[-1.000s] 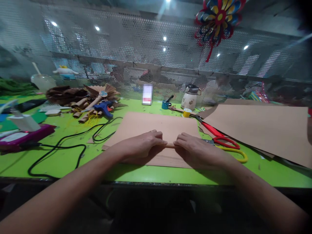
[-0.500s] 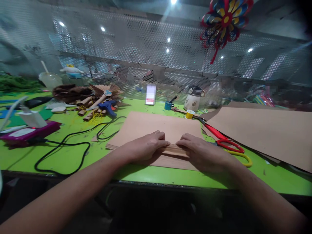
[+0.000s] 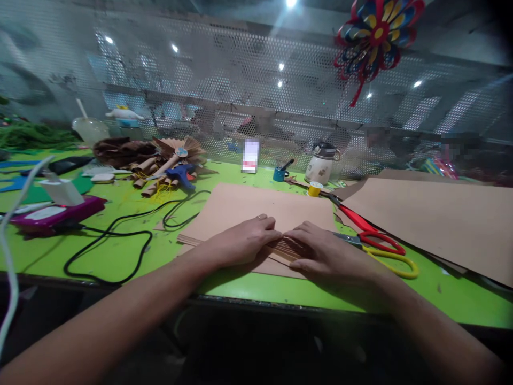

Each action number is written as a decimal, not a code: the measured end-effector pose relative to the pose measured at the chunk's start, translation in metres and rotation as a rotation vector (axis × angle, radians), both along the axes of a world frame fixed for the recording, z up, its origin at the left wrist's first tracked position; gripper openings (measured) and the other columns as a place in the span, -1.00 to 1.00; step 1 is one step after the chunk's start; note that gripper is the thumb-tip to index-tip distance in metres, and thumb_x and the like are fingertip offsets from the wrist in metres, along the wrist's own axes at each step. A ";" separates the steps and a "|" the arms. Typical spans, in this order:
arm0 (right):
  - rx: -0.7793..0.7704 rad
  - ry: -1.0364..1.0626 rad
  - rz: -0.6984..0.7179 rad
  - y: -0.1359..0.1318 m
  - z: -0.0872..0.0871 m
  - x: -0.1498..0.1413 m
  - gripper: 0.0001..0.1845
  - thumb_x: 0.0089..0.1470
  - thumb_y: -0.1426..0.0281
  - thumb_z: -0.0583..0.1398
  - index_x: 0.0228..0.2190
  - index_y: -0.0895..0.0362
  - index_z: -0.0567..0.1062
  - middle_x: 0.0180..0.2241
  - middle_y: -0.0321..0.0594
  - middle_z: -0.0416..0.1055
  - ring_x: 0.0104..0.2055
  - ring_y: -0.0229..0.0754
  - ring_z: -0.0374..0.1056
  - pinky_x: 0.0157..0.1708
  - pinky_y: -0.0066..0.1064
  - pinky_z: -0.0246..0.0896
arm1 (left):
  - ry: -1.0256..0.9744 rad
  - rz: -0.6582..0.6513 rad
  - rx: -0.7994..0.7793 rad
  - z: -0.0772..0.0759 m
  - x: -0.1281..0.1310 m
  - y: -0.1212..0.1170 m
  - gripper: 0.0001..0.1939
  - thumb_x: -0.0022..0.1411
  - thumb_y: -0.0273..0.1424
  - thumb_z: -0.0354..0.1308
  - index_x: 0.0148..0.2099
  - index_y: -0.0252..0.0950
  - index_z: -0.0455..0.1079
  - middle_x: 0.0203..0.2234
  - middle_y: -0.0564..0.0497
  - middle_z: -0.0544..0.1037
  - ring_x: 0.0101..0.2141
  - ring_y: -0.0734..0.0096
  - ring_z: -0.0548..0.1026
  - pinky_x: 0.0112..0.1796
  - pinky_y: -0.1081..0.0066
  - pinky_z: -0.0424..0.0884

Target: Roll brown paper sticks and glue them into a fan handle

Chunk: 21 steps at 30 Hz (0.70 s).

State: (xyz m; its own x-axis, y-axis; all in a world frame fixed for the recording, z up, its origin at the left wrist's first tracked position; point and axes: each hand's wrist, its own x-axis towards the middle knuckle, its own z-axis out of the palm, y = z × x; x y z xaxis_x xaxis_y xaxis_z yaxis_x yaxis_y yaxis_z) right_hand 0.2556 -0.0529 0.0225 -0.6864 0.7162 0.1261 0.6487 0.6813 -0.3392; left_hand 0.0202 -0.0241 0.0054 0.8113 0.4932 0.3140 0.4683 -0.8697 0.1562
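A sheet of brown kraft paper (image 3: 256, 206) lies on the green table before me, its near edge folded into several narrow pleats (image 3: 289, 249). My left hand (image 3: 244, 240), with a ring on one finger, is closed at the pleats, thumb and fingertips pressed on the folded edge. Opposite it, my right hand (image 3: 328, 248) pinches the same pleats, thumb below and fingers on top. The fingertips of both hands nearly meet in the middle. More brown paper lies under the pleated sheet. Scissors (image 3: 349, 239) with red and yellow handles lie just beyond my right hand.
Large brown sheets (image 3: 433, 224) spread at the right. Behind stand a yellow spool (image 3: 315, 189), a blue mug (image 3: 279, 174), a bottle (image 3: 320, 166) and a phone (image 3: 250, 156). On the left lie a black cable (image 3: 112, 235), a purple power strip (image 3: 60, 214) and a glue gun (image 3: 181, 174).
My right hand's thumb has come out below the pleats, and the folded strip now tilts down toward the right. My left hand stays at the edge. The whole view has shifted slightly.
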 end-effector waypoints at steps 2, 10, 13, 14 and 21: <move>0.052 0.017 -0.012 0.001 -0.006 -0.004 -0.70 0.19 0.34 0.13 -0.03 0.08 0.40 -0.19 -0.12 0.38 -0.15 -0.11 0.27 -0.19 -0.32 0.17 | -0.001 0.009 0.000 0.000 0.001 0.000 -0.71 0.35 -0.40 -0.10 -0.08 -0.29 0.45 -0.33 -0.11 0.38 -0.34 0.30 0.31 -0.31 0.33 0.22; 0.070 0.149 -0.029 0.004 -0.013 -0.002 -0.79 0.24 0.37 0.07 -0.16 0.12 0.47 -0.27 -0.11 0.41 -0.32 -0.19 0.29 -0.33 -0.38 0.17 | 0.003 0.041 -0.163 0.015 0.000 -0.007 -0.73 0.31 -0.40 -0.04 -0.05 -0.23 0.44 -0.27 -0.08 0.42 -0.27 0.29 0.37 -0.25 0.35 0.27; 0.026 0.229 -0.056 0.005 -0.012 -0.002 -0.79 0.23 0.36 0.08 -0.18 0.12 0.49 -0.27 -0.11 0.44 -0.32 -0.20 0.31 -0.34 -0.38 0.18 | 0.005 0.045 -0.177 0.020 0.003 -0.007 -0.75 0.24 -0.41 0.00 -0.10 -0.25 0.46 -0.25 -0.08 0.45 -0.25 0.28 0.39 -0.21 0.34 0.28; 0.002 0.254 -0.059 0.005 -0.013 -0.003 -0.79 0.23 0.36 0.09 -0.19 0.12 0.50 -0.27 -0.12 0.45 -0.32 -0.20 0.32 -0.33 -0.38 0.19 | 0.007 0.047 -0.168 0.021 0.004 -0.006 -0.75 0.23 -0.38 0.01 -0.13 -0.27 0.46 -0.26 -0.09 0.46 -0.25 0.26 0.40 -0.22 0.34 0.28; -0.119 0.369 -0.086 0.015 -0.017 -0.011 -0.79 0.14 0.35 0.14 -0.27 0.17 0.54 -0.32 -0.15 0.49 -0.31 -0.20 0.36 -0.32 -0.39 0.25 | 0.038 0.035 -0.321 0.020 0.010 0.016 -0.66 0.28 -0.20 -0.03 -0.25 -0.31 0.48 -0.38 -0.09 0.55 -0.42 0.33 0.42 -0.41 0.41 0.20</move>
State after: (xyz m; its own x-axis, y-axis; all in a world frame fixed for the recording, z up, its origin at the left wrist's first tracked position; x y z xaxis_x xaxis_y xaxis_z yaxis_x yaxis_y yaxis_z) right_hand 0.2444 -0.0377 0.0053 -0.5475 0.7935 0.2658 0.5214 0.5719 -0.6332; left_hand 0.0300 -0.0078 0.0251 0.8000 0.5902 0.1078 0.5081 -0.7620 0.4015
